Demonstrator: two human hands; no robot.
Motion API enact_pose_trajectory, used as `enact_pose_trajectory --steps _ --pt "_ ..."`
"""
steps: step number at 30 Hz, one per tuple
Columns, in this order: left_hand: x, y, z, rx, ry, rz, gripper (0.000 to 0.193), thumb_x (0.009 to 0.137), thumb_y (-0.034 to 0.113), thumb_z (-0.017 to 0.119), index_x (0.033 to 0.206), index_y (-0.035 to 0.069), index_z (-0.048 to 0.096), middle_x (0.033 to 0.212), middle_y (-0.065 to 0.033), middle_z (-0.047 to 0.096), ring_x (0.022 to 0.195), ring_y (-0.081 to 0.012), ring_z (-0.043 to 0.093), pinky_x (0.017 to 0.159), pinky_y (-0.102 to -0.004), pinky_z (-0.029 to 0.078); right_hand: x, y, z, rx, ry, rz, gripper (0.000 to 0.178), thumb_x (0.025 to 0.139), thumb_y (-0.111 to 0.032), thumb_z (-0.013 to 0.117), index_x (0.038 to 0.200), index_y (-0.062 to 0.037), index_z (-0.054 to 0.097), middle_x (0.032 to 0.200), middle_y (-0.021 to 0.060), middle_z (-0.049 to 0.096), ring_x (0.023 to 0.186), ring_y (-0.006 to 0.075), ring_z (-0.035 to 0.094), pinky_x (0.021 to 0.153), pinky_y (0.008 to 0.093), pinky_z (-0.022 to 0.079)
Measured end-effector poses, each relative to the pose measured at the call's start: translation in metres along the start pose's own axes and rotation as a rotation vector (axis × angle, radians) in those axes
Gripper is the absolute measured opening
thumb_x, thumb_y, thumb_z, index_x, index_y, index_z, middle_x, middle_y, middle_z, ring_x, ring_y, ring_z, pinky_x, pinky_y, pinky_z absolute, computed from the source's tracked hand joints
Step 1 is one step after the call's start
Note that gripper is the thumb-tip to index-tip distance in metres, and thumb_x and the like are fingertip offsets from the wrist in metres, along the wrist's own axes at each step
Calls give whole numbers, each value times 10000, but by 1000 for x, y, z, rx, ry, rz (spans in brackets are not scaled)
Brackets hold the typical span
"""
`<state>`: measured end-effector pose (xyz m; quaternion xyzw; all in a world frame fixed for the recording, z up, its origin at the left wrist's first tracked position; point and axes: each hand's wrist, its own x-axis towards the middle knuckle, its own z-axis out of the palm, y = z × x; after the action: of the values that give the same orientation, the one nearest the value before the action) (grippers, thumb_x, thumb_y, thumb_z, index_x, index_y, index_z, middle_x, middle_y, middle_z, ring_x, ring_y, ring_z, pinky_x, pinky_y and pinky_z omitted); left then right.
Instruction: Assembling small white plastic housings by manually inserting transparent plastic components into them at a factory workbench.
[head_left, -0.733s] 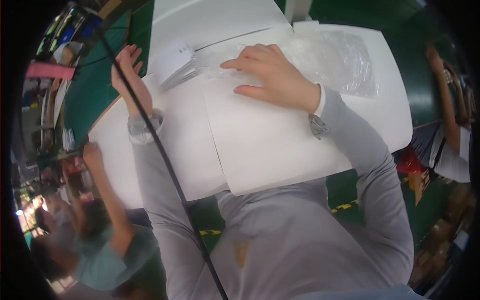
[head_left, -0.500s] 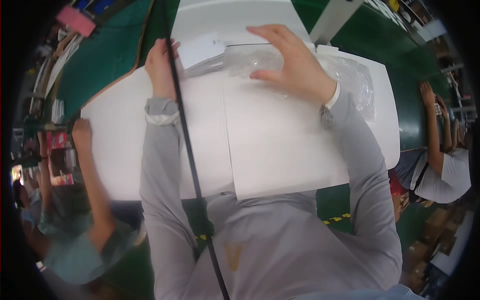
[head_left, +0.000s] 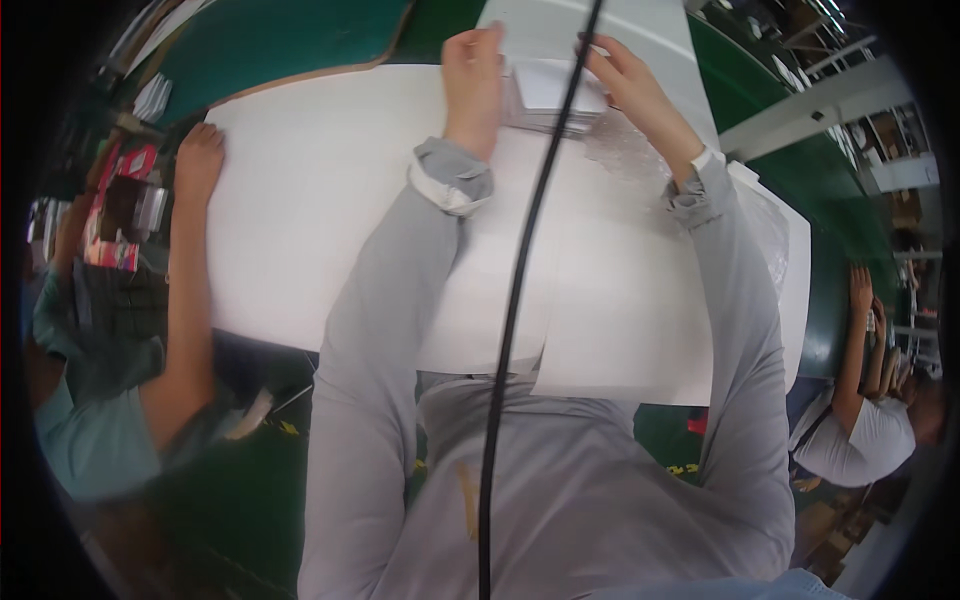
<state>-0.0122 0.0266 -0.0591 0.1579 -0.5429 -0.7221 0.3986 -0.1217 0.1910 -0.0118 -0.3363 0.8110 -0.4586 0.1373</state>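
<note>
One white-topped counter [head_left: 320, 200], within arm's reach. White stack [head_left: 558, 88] lies at its far side, between left hand [head_left: 472, 100] and right hand [head_left: 648, 102], apparently flanked for even support. Right fingers spread apart; left fingers beside it, grip cannot be told.

No legible text, labels or numbers; yellow mark [head_left: 468, 502] on grey garment [head_left: 590, 470] unreadable.

R fingers [head_left: 620, 57] now nr white stack [head_left: 543, 88], prev. over plastic [head_left: 625, 146].
</note>
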Motion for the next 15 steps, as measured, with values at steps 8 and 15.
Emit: enact_pose_trajectory --steps 8,15 --pt "-13 -13 16 588 -159 268 527 905 413 711 1138 -56 660 963 -227 680 846 -314 676 818 -363 540 -1 15 -4 -68 -142 -147 623 909 -497 756 1308 -27 663 1108 103 700 985 166 649 844 273 504" --pt "-24 2 12 690 -266 285 401 947 356 602 1075 -18 669 1026 -233 709 991 -380 652 978 -465 386 -15 3 -3 9 -189 -114 561 909 -435 778 1276 -35 636 1107 74 696 967 157 645 853 260 496"
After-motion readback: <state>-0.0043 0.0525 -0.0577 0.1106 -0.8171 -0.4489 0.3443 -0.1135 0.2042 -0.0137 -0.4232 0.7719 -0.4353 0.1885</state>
